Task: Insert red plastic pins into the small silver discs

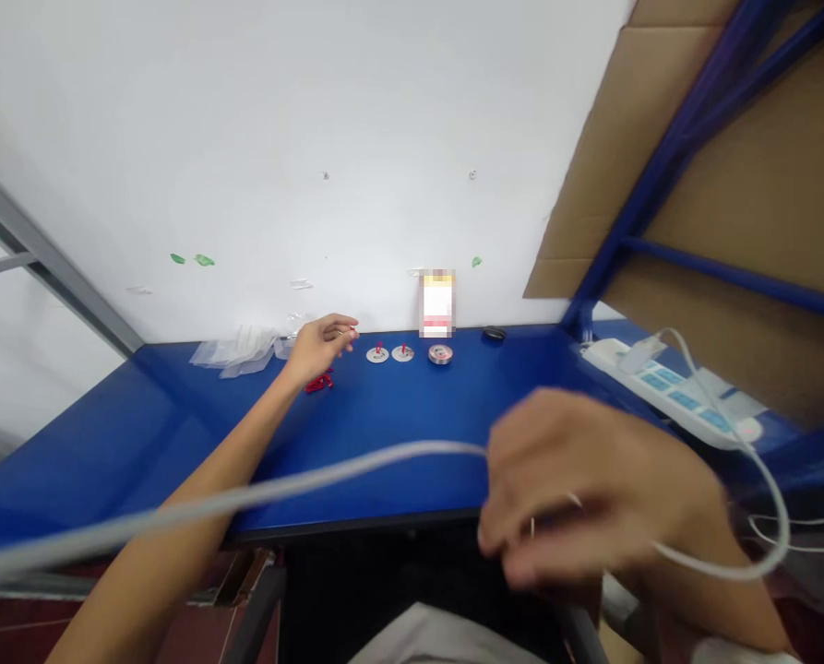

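Observation:
My right hand [578,480], blurred and close to the camera, is closed around a white cable [398,452] that stretches across the view to the left edge. Over the back of the blue table, my left hand [323,349] has its thumb and fingers drawn together; a tiny reddish bit shows at the fingertips, too small to name. Just below that hand lies a small pile of red pieces [319,381]. To its right are two flat round discs, one [377,355] beside the other [403,354], each with a red piece standing on it.
A round spool-like item [440,355] sits before a blurred-out box [437,304] at the wall. Further right are a small black object [494,333] and a white power strip [674,392] with a plugged-in cable. Clear plastic bags [235,352] lie at the back left of the table [384,480].

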Demonstrator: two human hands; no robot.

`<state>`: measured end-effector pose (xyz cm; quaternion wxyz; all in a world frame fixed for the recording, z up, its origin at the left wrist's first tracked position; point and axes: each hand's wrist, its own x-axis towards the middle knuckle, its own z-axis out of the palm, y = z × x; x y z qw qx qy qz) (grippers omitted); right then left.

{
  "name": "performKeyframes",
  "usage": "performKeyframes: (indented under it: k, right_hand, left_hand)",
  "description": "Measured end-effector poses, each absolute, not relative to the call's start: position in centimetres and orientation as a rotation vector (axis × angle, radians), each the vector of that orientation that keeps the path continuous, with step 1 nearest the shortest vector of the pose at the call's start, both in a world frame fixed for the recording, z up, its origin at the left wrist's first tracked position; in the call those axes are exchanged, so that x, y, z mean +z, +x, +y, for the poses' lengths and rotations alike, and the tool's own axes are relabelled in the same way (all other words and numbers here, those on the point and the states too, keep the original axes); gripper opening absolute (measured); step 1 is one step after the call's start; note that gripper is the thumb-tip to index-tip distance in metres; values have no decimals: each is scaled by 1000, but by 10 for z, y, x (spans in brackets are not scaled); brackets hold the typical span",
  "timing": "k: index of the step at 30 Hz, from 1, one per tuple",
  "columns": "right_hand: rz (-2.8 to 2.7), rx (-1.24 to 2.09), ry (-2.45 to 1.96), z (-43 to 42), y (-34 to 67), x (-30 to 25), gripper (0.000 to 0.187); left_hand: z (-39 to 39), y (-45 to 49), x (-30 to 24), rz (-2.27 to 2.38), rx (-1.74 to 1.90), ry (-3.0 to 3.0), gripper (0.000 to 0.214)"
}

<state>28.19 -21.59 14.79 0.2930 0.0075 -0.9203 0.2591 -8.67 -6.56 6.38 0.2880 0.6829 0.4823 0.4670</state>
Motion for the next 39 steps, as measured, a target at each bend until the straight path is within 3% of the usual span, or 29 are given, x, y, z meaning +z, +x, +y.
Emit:
performKeyframes:
  k: [4,6,10,13,15,19,24,33,39]
  right_hand:
    - [-1873,976,-230,-132,270,144,54]
    - [-1888,950,-515,-92,267,129,45]
    - [-2255,405,-998,-49,273,82,29]
    - [-2482,160,-1051,-40,283,52,46]
    - [-2559,70,-1111,-36,288,40,43]
    - [-2589,-72,-1088,-28,287,28,23]
    - [-2567,-113,-992,-24,286,28,14]
    - [-2272,-394,-877,-41,279,41,23]
    - [-2340,-313,-793,-59,263,34,24]
  left_hand:
    - [-74,-68,60,1172,1177,1785,44]
    - [-76,-65,58,1162,1156,1795,42]
    - [-77,-63,56,1178,1200,1809,37]
    - [-77,-61,53,1178,1228,1712,35]
    - [-78,-59,50,1164,1239,1635,32]
    - [-81,-53,45,1135,1233,1589,25]
    - [-84,-48,42,1070,1250,1588,23]
    - [-83,-45,34,1001,1186,1587,37]
    - [-91,-39,41,1048,1224,1645,34]
